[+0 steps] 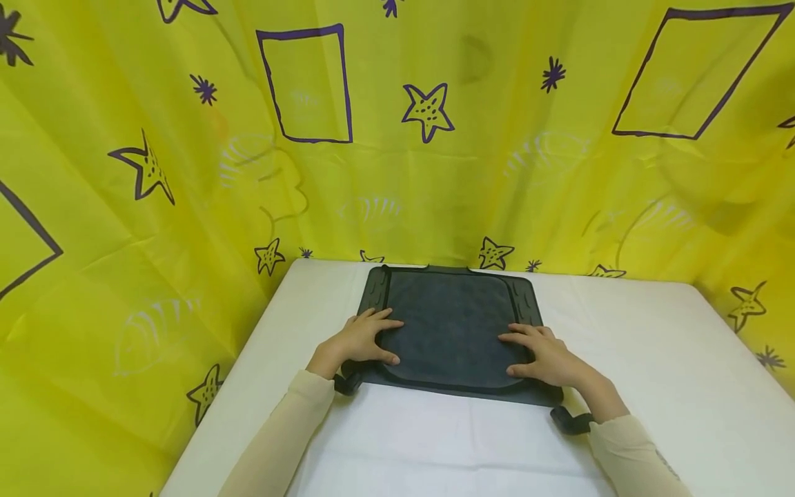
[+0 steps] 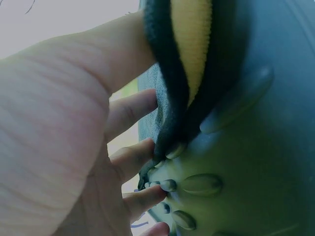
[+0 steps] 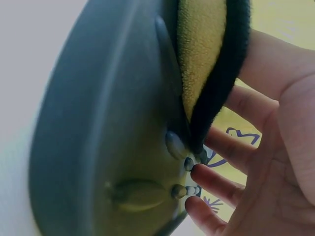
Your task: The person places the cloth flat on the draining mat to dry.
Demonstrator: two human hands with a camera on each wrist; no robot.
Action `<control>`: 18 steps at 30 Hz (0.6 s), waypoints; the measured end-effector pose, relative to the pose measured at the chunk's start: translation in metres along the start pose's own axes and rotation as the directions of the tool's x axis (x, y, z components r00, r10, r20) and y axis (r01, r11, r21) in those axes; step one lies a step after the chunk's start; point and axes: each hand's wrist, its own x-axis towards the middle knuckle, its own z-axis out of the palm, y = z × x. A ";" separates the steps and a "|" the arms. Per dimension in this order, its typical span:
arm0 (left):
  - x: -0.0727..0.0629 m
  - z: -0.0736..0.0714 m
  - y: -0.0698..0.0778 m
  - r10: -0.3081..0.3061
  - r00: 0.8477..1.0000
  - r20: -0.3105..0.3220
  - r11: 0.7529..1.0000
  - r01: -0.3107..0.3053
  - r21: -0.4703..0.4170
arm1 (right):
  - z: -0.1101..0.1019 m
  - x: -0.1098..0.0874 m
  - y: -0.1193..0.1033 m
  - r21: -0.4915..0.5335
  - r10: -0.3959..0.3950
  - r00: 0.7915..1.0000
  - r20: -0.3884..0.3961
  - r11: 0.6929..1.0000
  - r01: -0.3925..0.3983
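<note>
A dark plastic board [image 1: 528,300] with raised oval bumps along its sides lies on the table. On it is a dark grey cloth [image 1: 453,324] with a black border. Its edge lifts a little from the board, and a yellow underside [image 2: 194,44] shows in both wrist views. My left hand [image 1: 363,338] rests at the cloth's left edge, fingers spread, thumb on the cloth. At the right edge my right hand [image 1: 543,355] touches the cloth in the same way, its fingertips [image 3: 202,177] near the bumps. Neither hand visibly grips anything.
The board lies toward the far edge of a white-covered table [image 1: 621,331]. A yellow curtain [image 1: 435,186] with starfish drawings hangs behind the table and along its sides. Black straps [image 1: 570,420] are on both wrists.
</note>
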 end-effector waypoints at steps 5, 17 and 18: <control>-0.001 0.000 0.000 -0.002 1.000 0.003 1.000 0.002 0.005 | 0.000 -0.001 -0.002 0.004 -0.004 1.000 0.004 1.000 0.004; 0.002 0.002 -0.002 -0.003 1.000 0.002 1.000 0.003 0.007 | -0.001 0.000 0.000 -0.003 -0.005 1.000 0.017 1.000 0.005; 0.003 0.002 -0.002 -0.004 1.000 0.001 1.000 0.004 0.010 | -0.001 0.000 0.000 -0.005 -0.004 1.000 0.020 1.000 0.004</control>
